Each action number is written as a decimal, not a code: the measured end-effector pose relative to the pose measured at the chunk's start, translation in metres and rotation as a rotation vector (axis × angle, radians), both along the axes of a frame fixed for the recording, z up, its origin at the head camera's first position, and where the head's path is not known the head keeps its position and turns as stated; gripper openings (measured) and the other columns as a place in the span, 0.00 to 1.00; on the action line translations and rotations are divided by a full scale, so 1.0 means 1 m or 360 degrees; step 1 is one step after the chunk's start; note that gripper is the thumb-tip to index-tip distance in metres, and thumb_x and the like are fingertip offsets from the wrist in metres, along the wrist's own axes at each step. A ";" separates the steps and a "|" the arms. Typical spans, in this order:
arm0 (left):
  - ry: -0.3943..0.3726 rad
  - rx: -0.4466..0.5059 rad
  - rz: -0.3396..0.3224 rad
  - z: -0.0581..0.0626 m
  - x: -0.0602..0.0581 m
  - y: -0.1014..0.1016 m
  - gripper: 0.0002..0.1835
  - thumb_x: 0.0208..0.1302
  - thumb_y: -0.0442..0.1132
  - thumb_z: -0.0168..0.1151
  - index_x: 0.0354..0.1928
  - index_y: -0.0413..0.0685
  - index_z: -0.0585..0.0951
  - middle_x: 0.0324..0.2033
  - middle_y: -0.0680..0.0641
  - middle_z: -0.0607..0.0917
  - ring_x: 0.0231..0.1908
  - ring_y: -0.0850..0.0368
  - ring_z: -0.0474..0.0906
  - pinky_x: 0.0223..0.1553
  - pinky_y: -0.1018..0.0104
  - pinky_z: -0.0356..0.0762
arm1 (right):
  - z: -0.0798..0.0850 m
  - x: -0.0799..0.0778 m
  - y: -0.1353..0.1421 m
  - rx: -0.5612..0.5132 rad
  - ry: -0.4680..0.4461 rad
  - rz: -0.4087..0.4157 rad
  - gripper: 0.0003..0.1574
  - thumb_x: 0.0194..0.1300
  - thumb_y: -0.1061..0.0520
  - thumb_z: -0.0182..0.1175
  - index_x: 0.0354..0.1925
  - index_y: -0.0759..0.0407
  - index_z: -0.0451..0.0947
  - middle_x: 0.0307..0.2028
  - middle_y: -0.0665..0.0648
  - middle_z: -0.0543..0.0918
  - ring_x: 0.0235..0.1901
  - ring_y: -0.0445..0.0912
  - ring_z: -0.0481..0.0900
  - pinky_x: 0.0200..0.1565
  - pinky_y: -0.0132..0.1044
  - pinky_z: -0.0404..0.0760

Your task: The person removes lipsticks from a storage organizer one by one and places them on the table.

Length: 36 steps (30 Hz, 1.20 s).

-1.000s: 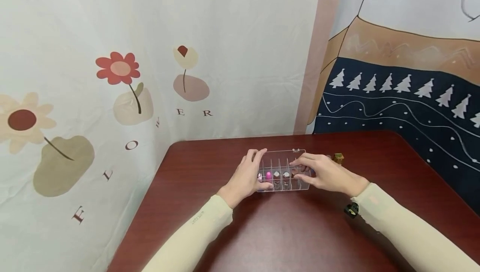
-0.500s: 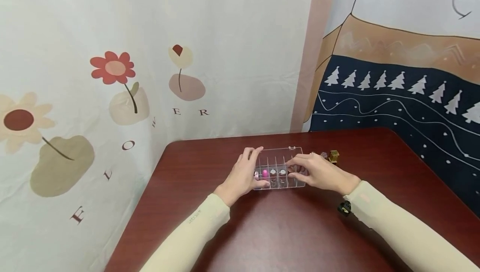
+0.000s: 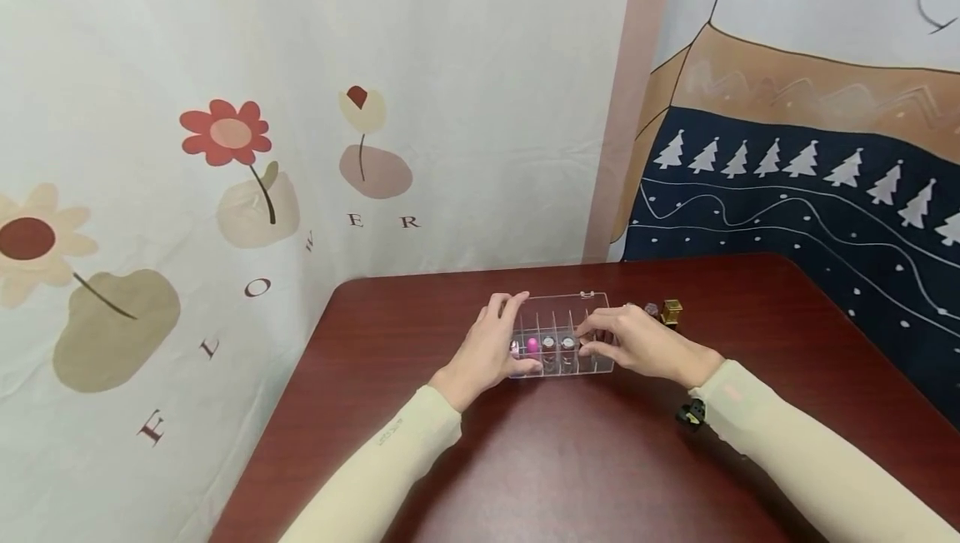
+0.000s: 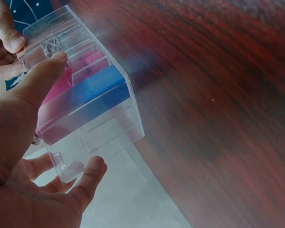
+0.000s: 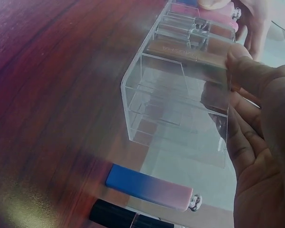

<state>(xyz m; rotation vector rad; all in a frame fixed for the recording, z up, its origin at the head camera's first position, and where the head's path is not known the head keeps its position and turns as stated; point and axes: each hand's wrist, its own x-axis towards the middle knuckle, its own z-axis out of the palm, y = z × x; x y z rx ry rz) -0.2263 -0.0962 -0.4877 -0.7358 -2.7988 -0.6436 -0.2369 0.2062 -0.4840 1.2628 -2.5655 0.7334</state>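
A clear divided lipstick organizer (image 3: 596, 366) stands on the table between both hands. My left hand (image 3: 483, 353) grips its left end, thumb in front and fingers behind. Beside that thumb, in the left wrist view, a blue-and-pink lipstick tube (image 4: 97, 90) fills the end compartment. Further along sit a pink tube (image 3: 532, 346) and two clear tubes with round silvery tops (image 3: 567, 344). My right hand (image 3: 648, 345) pinches the top of a brownish lipstick tube (image 5: 192, 56), which lies within a compartment toward the right end. Its fingertips are partly hidden behind the organizer wall.
Right of the organizer lie another blue-to-pink lipstick tube (image 5: 149, 186) and a black tube (image 5: 116, 213). A gold-coloured item (image 3: 672, 311) stands behind my right hand. The dark red table (image 3: 480, 476) meets a printed curtain at its back edge.
The hands keep their places at the organizer, and the right fingers stay on the brownish tube. The head view has shifted slightly.
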 end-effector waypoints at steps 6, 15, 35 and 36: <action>-0.0015 0.0007 0.0002 0.002 0.000 0.001 0.66 0.55 0.53 0.96 0.90 0.48 0.65 0.75 0.36 0.75 0.69 0.33 0.80 0.74 0.41 0.86 | 0.002 0.000 0.002 -0.0027 0.0019 -0.0007 0.15 0.74 0.55 0.82 0.56 0.55 0.95 0.46 0.48 0.96 0.43 0.35 0.90 0.47 0.35 0.95; 0.0015 -0.0012 0.0001 0.001 -0.001 0.002 0.67 0.54 0.54 0.97 0.90 0.47 0.65 0.75 0.36 0.75 0.69 0.33 0.81 0.74 0.40 0.87 | 0.002 0.000 0.007 -0.0088 0.0169 0.0001 0.14 0.72 0.58 0.82 0.55 0.57 0.95 0.44 0.48 0.95 0.40 0.33 0.87 0.43 0.33 0.93; -0.0002 0.0003 0.0001 0.002 0.002 0.002 0.67 0.55 0.53 0.96 0.90 0.47 0.65 0.76 0.34 0.74 0.69 0.32 0.80 0.75 0.39 0.86 | 0.017 0.006 0.019 -0.0157 0.0325 -0.0005 0.21 0.69 0.62 0.84 0.58 0.57 0.93 0.46 0.51 0.95 0.38 0.35 0.84 0.41 0.31 0.92; 0.0001 0.0001 0.0001 0.002 0.002 0.002 0.67 0.55 0.53 0.96 0.90 0.47 0.65 0.76 0.34 0.74 0.69 0.32 0.80 0.74 0.39 0.86 | 0.017 0.006 0.019 -0.0167 0.0334 -0.0006 0.21 0.68 0.63 0.84 0.58 0.58 0.93 0.46 0.51 0.95 0.37 0.35 0.84 0.41 0.32 0.92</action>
